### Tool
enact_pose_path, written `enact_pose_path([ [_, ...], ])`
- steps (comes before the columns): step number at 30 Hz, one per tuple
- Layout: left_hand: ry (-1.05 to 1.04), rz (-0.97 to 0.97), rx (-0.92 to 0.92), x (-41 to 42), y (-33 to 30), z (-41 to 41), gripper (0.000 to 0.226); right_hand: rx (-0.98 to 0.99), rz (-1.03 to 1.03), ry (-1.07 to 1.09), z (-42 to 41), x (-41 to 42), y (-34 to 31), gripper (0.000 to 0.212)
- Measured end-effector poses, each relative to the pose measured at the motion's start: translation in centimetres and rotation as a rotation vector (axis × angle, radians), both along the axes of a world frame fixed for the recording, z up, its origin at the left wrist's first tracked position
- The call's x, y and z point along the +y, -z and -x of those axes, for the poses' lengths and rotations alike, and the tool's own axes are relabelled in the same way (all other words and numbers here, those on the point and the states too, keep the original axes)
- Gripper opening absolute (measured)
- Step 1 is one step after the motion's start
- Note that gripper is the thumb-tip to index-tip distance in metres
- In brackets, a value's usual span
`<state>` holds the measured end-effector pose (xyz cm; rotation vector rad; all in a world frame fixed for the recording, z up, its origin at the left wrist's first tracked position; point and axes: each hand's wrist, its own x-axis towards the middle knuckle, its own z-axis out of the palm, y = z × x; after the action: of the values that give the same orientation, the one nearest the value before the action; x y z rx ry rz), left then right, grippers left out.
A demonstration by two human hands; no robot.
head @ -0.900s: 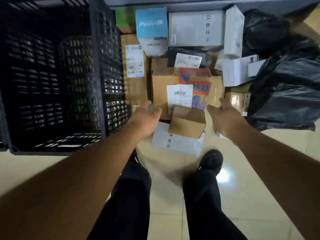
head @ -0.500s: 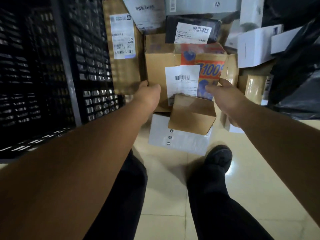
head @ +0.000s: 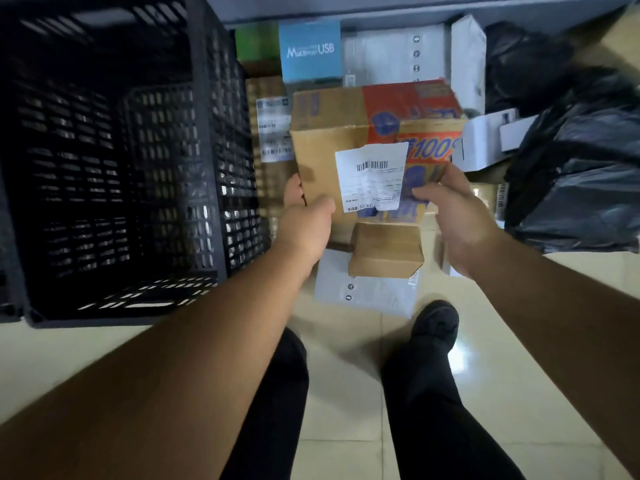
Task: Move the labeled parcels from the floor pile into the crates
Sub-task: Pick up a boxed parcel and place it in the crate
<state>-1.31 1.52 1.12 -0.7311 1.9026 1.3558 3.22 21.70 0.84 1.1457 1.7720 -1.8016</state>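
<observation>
A brown cardboard parcel with red and orange print and a white barcode label hangs lifted above the floor pile, held between both hands. My left hand grips its lower left corner, thumb on the front face. My right hand grips its lower right edge, fingers curled round the side. The black slatted crate stands open on the floor to the left, nothing visible inside it. Below the lifted parcel lie a small brown box and a flat white parcel.
Behind the lifted parcel the pile holds a blue USB box, a grey box, white boxes and a tall labeled brown parcel against the crate. Black plastic bags fill the right. My legs and a black shoe stand on the tiled floor.
Both hands closed on the printed brown parcel and raised it off the pile toward me. The camera pulled back, bringing the crate's whole interior into view.
</observation>
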Motion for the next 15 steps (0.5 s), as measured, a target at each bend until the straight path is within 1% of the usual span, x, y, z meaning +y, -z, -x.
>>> enact_pose_path([
  [3,0.016,-0.044,0.042,-1.0,-3.8,-0.3,0.063,0.046,-0.021,0.008,-0.1,-1.0,-3.7,0.034],
  [7,0.006,-0.1,0.095,-3.2,-8.8,-0.3,0.048,0.047,-0.079,0.038,-0.5,-3.0,-8.9,0.04],
  [11,0.01,-0.125,0.096,-6.8,-14.1,0.6,0.04,0.079,-0.07,0.068,-1.2,-6.2,-15.0,0.044],
  [13,-0.002,-0.143,0.107,-8.8,-16.4,1.2,0.039,0.093,-0.068,0.087,-1.5,-8.3,-17.9,0.04],
  [15,-0.013,-0.151,0.109,-11.0,-18.8,1.8,0.044,0.101,-0.057,0.126,-1.6,-10.6,-20.3,0.028],
])
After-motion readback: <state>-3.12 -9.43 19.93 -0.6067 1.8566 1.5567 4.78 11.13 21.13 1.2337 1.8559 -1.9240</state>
